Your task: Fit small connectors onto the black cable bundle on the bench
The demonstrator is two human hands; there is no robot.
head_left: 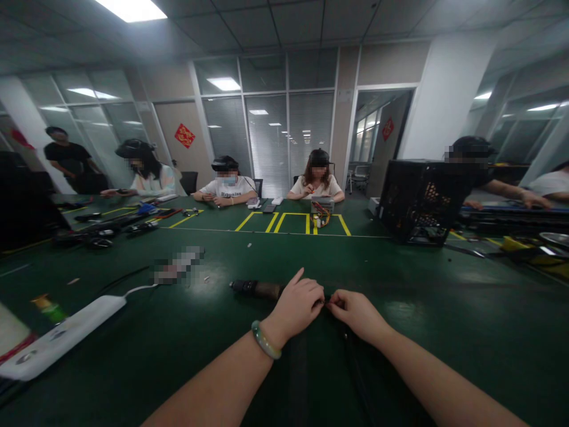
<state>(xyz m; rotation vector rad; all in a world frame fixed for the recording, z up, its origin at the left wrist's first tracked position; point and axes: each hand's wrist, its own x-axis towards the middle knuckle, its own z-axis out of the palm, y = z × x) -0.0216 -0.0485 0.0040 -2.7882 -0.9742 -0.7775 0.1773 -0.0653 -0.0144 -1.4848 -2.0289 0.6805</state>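
Observation:
A dark cylindrical tool with a narrow metal tip, looking like an electric screwdriver [256, 289], lies on the green table with its tip to the left. My left hand [297, 302], with a bangle on the wrist, is closed over its rear end, the index finger raised. Close beside it, my right hand [355, 311] pinches at the end of a black cable [351, 356] that runs down toward me. The fingertips of both hands nearly meet, and they hide the spot where tool and cable come together.
A white power strip [66, 341] lies at the left, near a green-and-orange item [48, 308]. Across the table sit several people, with a wired metal box [322, 205] before one. A black computer case [420, 201] stands at the right. Cables and parts [115, 225] lie far left.

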